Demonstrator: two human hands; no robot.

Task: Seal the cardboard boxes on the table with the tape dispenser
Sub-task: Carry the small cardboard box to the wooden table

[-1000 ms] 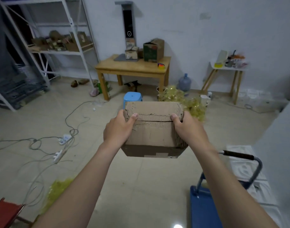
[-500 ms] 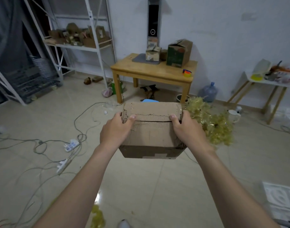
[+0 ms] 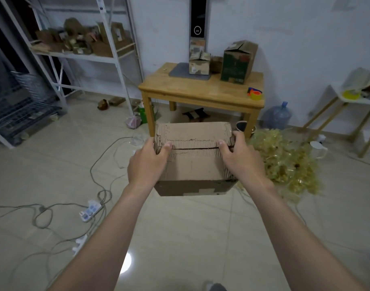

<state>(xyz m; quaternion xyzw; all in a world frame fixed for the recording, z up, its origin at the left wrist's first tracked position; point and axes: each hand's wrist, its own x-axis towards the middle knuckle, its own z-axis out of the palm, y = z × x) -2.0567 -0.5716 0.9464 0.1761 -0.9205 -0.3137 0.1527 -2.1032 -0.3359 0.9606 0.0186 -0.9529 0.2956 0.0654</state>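
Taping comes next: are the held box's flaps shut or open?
Shut: on the box, both flaps lie flat and meet at a thin seam.

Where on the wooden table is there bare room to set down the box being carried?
Free: the front strip of the wooden table, between the grey mat and the front edge, left of the tape dispenser. Crowded: the back, with the small box and green box.
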